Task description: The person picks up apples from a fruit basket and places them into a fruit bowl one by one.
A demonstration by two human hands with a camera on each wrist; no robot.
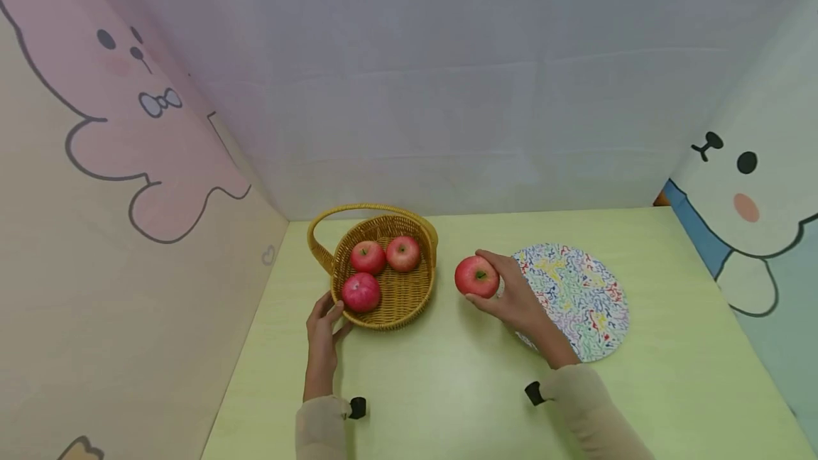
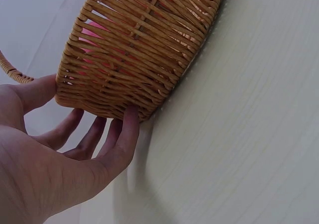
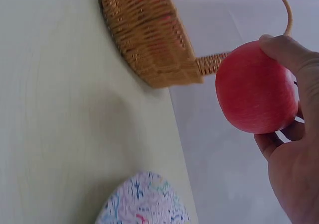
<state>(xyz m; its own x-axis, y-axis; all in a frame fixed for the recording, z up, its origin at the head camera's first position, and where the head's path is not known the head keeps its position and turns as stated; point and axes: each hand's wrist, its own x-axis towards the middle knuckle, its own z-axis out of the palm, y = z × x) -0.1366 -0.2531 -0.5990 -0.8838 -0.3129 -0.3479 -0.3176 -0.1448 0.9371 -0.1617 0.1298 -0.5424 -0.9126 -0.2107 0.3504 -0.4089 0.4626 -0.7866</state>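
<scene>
My right hand point(image 1: 516, 298) holds a red apple point(image 1: 477, 277) between thumb and fingers, raised over the table between the basket and a round patterned mat point(image 1: 591, 304). The right wrist view shows the same apple point(image 3: 256, 87) large, with the basket's side behind it. My left hand point(image 1: 324, 329) grips the near left side of a woven wicker basket point(image 1: 409, 307), thumb at the rim and fingers against the outer wall point(image 2: 117, 69). Inside the basket lie three apples: one at back left point(image 1: 368, 258), one at back right point(image 1: 403, 253) and a pinker one in front point(image 1: 361, 292).
The basket's arched handle point(image 1: 364, 206) leans toward the back. Everything stands on a pale yellow-green table point(image 1: 434, 389). A white back wall point(image 1: 409, 112) and side panels with cartoon animals point(image 1: 160, 162) enclose the table on three sides.
</scene>
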